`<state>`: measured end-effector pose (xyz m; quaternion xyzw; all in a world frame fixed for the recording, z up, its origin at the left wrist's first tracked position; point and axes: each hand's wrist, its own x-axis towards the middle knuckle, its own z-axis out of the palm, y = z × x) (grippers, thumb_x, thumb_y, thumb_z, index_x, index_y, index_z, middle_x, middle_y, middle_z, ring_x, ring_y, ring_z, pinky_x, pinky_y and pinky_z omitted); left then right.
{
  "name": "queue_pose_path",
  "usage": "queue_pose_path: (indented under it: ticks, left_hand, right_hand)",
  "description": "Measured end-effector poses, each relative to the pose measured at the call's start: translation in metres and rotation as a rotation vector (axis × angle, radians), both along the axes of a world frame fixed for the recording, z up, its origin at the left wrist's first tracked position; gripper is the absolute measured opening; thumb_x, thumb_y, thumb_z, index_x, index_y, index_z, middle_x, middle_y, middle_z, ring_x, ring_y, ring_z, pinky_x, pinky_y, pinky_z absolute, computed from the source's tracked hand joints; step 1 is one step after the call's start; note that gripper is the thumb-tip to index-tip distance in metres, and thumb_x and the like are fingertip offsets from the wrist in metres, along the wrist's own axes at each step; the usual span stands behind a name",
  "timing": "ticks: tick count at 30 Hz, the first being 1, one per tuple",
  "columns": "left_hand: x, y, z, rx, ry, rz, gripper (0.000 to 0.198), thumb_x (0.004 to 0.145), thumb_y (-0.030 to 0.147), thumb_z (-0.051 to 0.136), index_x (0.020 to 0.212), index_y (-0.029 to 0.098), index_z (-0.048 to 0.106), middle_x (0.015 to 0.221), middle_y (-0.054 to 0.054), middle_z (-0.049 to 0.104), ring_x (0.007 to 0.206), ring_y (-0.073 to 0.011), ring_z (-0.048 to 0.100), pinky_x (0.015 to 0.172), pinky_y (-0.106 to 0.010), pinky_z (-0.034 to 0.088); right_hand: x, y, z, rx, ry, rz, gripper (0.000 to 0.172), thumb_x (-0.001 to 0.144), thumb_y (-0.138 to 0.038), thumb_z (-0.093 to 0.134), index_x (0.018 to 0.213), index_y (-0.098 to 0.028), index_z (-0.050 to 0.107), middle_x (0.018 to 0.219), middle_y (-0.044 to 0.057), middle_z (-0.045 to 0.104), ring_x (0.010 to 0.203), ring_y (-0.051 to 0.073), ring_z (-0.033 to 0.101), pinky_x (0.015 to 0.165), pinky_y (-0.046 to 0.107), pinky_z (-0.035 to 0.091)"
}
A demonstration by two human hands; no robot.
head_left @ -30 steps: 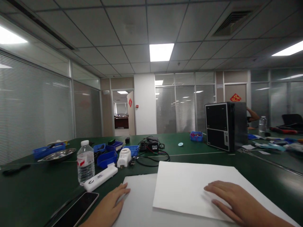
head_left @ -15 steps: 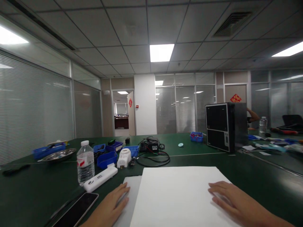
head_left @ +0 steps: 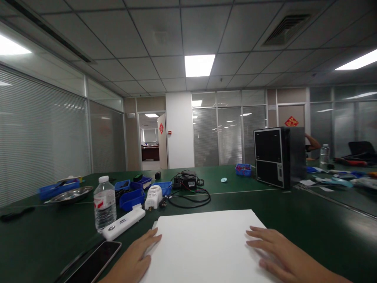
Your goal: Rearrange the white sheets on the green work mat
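While both hands lie flat on it, the white sheet covers the near middle of the green table, its far edge running straight across and its near part leaving the view at the bottom. At about 1 o'clock from the sheet, a black computer case stands upright, well apart. At 10 o'clock sits a shallow metal tray; what it holds is too small to tell. Just beyond it is a long blue bin with a few dark items inside. Nearer the middle, at 11 o'clock, small blue bins cluster together, with contents I cannot make out. A clear water bottle stands upright at 10 o'clock, capped, its water level unclear. Just beside it lies a white bar-shaped device, and at 8 o'clock a dark phone lies face up.

The left hand rests palm down, fingers loose, on the sheet's left edge, gripping nothing. The right hand lies flat and relaxed near the sheet's right edge. Bare green table stretches away at 3 o'clock, and a strip lies open at 12 o'clock before a coil of black cables.
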<state>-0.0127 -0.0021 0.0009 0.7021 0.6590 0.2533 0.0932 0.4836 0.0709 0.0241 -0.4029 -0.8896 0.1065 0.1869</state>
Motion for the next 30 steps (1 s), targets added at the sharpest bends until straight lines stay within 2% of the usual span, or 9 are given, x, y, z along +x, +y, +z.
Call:
queue_pose_path:
  ticks: [2, 4, 7, 11, 15, 21, 23, 26, 30]
  left_hand:
    - [0.001, 0.001, -0.001, 0.03, -0.013, 0.001, 0.054, 0.078, 0.022, 0.057, 0.13, 0.03, 0.068, 0.152, 0.002, 0.052, 0.144, -0.0281, 0.044, 0.123, -0.047, 0.03]
    - [0.0, 0.003, -0.003, 0.081, -0.026, 0.014, 0.042, 0.082, 0.031, 0.057, 0.121, 0.029, 0.073, 0.146, -0.001, 0.059, 0.139, -0.0291, 0.051, 0.12, -0.048, 0.036]
    - [0.0, 0.006, -0.006, 0.132, -0.004, 0.042, 0.034, 0.087, 0.04, 0.056, 0.111, 0.027, 0.076, 0.141, -0.003, 0.065, 0.134, -0.029, 0.057, 0.117, -0.047, 0.042]
    - [0.002, 0.006, -0.004, 0.139, 0.038, 0.052, 0.031, 0.089, 0.039, 0.052, 0.104, 0.027, 0.075, 0.141, -0.003, 0.064, 0.133, -0.0276, 0.057, 0.117, -0.045, 0.042]
    - [0.006, 0.002, 0.003, 0.121, 0.071, 0.038, 0.036, 0.087, 0.036, 0.053, 0.116, 0.027, 0.073, 0.144, -0.003, 0.062, 0.135, -0.0279, 0.055, 0.119, -0.046, 0.039]
    - [0.009, 0.0, 0.006, 0.017, 0.187, 0.112, 0.055, 0.093, 0.041, 0.046, 0.142, 0.017, 0.057, 0.158, -0.01, 0.043, 0.147, -0.0307, 0.037, 0.123, -0.051, 0.027]
    - [0.011, 0.001, 0.006, -0.001, 0.203, 0.116, 0.06, 0.094, 0.042, 0.043, 0.146, 0.013, 0.052, 0.158, -0.012, 0.041, 0.148, -0.0319, 0.034, 0.124, -0.054, 0.024]
    - [0.011, 0.001, 0.004, -0.019, 0.194, 0.091, 0.061, 0.095, 0.041, 0.043, 0.149, 0.013, 0.048, 0.156, -0.012, 0.043, 0.146, -0.0302, 0.038, 0.124, -0.05, 0.025]
    - [0.008, 0.003, 0.002, -0.016, 0.181, 0.092, 0.062, 0.093, 0.038, 0.045, 0.151, 0.016, 0.045, 0.157, -0.009, 0.042, 0.147, -0.0275, 0.038, 0.124, -0.047, 0.025]
  right_hand:
    - [0.006, 0.009, -0.008, 0.053, -0.026, -0.083, 0.05, 0.091, -0.064, 0.05, 0.135, -0.042, 0.061, 0.152, 0.001, 0.051, 0.143, 0.033, 0.042, 0.118, 0.059, 0.031]
    - [0.012, 0.017, -0.013, 0.025, -0.051, -0.137, 0.052, 0.092, -0.067, 0.046, 0.135, -0.041, 0.061, 0.151, 0.001, 0.053, 0.14, 0.033, 0.045, 0.118, 0.059, 0.032]
    - [0.016, 0.024, -0.015, -0.039, -0.052, -0.151, 0.054, 0.093, -0.069, 0.043, 0.135, -0.04, 0.061, 0.149, 0.002, 0.055, 0.137, 0.032, 0.049, 0.117, 0.058, 0.034]
    - [0.014, 0.021, -0.011, -0.019, -0.072, -0.131, 0.055, 0.093, -0.069, 0.042, 0.134, -0.038, 0.063, 0.147, 0.004, 0.057, 0.135, 0.032, 0.051, 0.116, 0.058, 0.036]
    - [0.011, 0.021, -0.011, 0.007, -0.088, -0.158, 0.057, 0.094, -0.069, 0.037, 0.133, -0.036, 0.064, 0.143, 0.004, 0.06, 0.132, 0.03, 0.054, 0.114, 0.056, 0.039]
    - [0.015, 0.03, -0.021, 0.073, -0.082, -0.468, 0.074, 0.091, -0.073, 0.035, 0.13, -0.019, 0.067, 0.13, 0.016, 0.068, 0.123, 0.038, 0.061, 0.107, 0.06, 0.045]
    - [0.018, 0.033, -0.023, 0.041, 0.0, -0.446, 0.073, 0.088, -0.073, 0.04, 0.132, -0.021, 0.066, 0.13, 0.014, 0.069, 0.121, 0.036, 0.063, 0.105, 0.057, 0.048]
    - [0.028, 0.044, -0.024, -0.063, 0.224, -0.349, 0.063, 0.086, -0.068, 0.048, 0.127, -0.025, 0.069, 0.135, 0.008, 0.066, 0.126, 0.034, 0.06, 0.11, 0.051, 0.046]
    - [0.043, 0.062, -0.021, -0.428, 0.647, -0.232, 0.055, 0.083, -0.044, 0.047, 0.131, -0.025, 0.066, 0.134, 0.008, 0.067, 0.121, 0.031, 0.064, 0.1, 0.048, 0.053]
